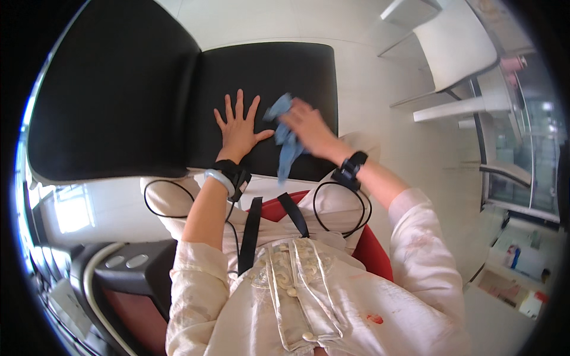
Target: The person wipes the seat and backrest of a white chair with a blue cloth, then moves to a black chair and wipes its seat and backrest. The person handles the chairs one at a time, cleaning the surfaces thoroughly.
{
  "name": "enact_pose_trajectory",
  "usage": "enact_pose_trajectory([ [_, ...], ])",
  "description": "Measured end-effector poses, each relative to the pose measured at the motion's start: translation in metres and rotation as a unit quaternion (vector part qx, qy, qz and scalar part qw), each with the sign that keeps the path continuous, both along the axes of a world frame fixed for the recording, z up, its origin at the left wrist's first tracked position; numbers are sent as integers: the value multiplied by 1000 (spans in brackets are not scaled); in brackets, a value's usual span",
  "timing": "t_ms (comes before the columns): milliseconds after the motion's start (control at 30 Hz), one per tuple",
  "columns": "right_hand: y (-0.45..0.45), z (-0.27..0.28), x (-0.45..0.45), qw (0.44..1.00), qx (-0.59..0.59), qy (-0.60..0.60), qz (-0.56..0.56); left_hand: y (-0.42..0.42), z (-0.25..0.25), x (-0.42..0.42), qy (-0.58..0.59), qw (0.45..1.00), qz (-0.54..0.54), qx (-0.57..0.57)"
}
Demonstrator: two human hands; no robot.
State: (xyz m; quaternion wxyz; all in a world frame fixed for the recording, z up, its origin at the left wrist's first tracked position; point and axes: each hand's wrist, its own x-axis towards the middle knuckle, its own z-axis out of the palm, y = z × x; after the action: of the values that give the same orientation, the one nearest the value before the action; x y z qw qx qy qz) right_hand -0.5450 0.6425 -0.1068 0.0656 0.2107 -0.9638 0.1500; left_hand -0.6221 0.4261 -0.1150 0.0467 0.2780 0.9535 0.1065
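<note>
My left hand (pixel 239 131) lies flat with its fingers spread on the black seat (pixel 267 62) of a chair, and nothing is in it. To its right, my right hand (pixel 308 127) presses a crumpled light-blue cloth (pixel 287 149) against the same seat. One end of the cloth sticks out past the fingertips, and another trails down over the seat's near edge. The right hand looks slightly blurred. Rising on the left is the chair's black backrest (pixel 111 89). Each wrist carries a black strap with a small device.
Black cables (pixel 343 209) loop from the wrist devices over my knees. Under me is a red seat (pixel 374 253). A white chair (pixel 454 44) stands on the pale tiled floor (pixel 378 75) at the upper right. A dark machine (pixel 138 267) sits at the lower left, near several cables.
</note>
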Motion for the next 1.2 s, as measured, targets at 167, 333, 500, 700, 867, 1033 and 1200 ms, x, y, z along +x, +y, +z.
enact_pose_trajectory([
  [167, 74, -33, -20, 931, 9, 60, -359, 20, -5, -3, 11, 1000, -20, -12],
  [333, -8, 6, 39, 998, 44, -24, 35, 5, -5, 1, 26, 997, -6, -78],
  [500, 43, 4, -3, 975, 106, 78, -177, 10, -5, -1, 15, 998, -10, -52],
  [700, 17, -22, -3, 983, -56, 60, -164, 13, -13, -4, 29, 999, -20, -36],
  [867, 4, 4, 24, 934, -340, -50, -96, 6, -7, 0, 32, 998, -17, -48],
  [1033, 74, 3, -12, 915, -173, 7, -364, 14, -3, 0, 22, 1000, -13, 2],
  [1200, -22, -17, 15, 978, -18, -2, -209, 7, -2, 0, 15, 1000, -19, 3],
])
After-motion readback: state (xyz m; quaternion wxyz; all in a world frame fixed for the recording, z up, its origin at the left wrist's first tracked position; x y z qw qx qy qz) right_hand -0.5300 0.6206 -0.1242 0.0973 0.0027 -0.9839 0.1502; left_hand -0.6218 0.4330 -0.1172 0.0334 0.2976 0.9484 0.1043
